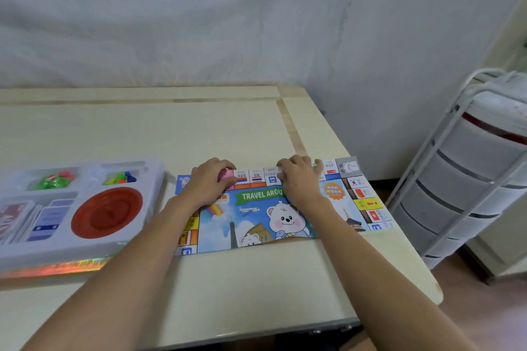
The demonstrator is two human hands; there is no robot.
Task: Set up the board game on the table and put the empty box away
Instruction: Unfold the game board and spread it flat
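Note:
The colourful game board [256, 216], printed "TRAVEL AROU…" with a white bear, lies half folded on the cream table [228, 134]. Both hands are at its far edge. My left hand [209, 182] curls its fingers over the edge near a pink square. My right hand [299, 179] grips the same edge a little to the right. The open game box [85, 253] sits at the left. Its white plastic insert holds a red disc [107, 212], card stacks [47, 221], and bags of green [52, 181] and mixed coloured pieces [121, 177].
A white drawer trolley [467, 174] stands just off the table's right edge. White cloth covers the wall behind. The table's near edge [256, 336] runs close below my forearms, with floor visible at the lower right.

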